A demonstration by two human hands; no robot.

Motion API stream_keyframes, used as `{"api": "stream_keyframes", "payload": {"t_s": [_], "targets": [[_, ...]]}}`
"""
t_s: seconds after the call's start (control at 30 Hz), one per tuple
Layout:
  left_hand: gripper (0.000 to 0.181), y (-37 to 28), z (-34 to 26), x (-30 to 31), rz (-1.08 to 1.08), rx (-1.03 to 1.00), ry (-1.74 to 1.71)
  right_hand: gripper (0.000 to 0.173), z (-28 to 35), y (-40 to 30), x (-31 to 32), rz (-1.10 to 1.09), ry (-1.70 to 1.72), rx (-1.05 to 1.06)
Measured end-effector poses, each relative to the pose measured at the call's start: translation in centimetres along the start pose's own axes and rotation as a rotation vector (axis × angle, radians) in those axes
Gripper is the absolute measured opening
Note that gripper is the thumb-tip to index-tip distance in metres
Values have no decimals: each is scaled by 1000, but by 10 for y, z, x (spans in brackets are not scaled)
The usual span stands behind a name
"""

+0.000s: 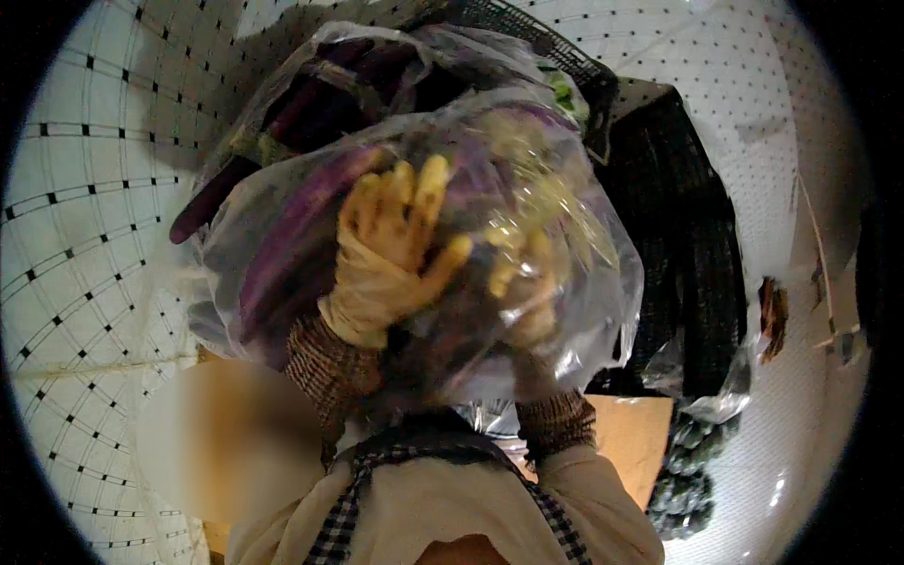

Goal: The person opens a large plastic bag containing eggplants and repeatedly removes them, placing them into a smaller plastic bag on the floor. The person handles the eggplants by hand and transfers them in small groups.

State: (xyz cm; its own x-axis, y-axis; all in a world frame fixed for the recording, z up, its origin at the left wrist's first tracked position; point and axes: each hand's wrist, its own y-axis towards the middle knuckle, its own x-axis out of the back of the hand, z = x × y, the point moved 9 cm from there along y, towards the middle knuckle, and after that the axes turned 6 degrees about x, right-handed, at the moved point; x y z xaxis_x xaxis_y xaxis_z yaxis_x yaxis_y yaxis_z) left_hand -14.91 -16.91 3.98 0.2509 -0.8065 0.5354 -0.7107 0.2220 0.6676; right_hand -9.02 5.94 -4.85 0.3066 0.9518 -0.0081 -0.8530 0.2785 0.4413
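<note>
A large clear plastic bag (431,247) of long purple eggplants fills the middle of the view, directly before me. My left hand (395,240), in a yellow-stained, light-coloured glove, lies spread on top of the bag, its fingers apart. Under or behind a layer of the clear plastic is my right hand (526,282), also in a stained glove; glare blurs it, and whether it grips anything is unclear. One eggplant (215,198) sticks out at the bag's left side. More dark eggplants (318,99) lie in plastic beyond it.
A black plastic crate (558,42) stands behind the bags. To the right is a dark, covered stack (671,233), with crumpled clear plastic (720,395) at its near end. A cardboard piece (635,431) and dark, bunched material (685,480) are at the lower right. A blurred patch hides the lower left.
</note>
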Motion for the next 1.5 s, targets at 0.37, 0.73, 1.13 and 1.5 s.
{"api": "stream_keyframes", "payload": {"t_s": [0.37, 0.73, 1.13, 1.5], "targets": [[29, -158, -157, -16, 800, 395, -1121, 46, 15, -53, 18, 234, 126, -101], [28, -169, -104, -3, -195, -17, 499, 40, 116, 2, 123, 423, -655, 344], [60, -120, -14, 89, -14, -175, 1356, 41, 146, 133, 113, 531, -1251, 591], [52, -186, 35, 74, 44, 347, 377, 38, 111, 22, 85, 781, -357, -287]]}}
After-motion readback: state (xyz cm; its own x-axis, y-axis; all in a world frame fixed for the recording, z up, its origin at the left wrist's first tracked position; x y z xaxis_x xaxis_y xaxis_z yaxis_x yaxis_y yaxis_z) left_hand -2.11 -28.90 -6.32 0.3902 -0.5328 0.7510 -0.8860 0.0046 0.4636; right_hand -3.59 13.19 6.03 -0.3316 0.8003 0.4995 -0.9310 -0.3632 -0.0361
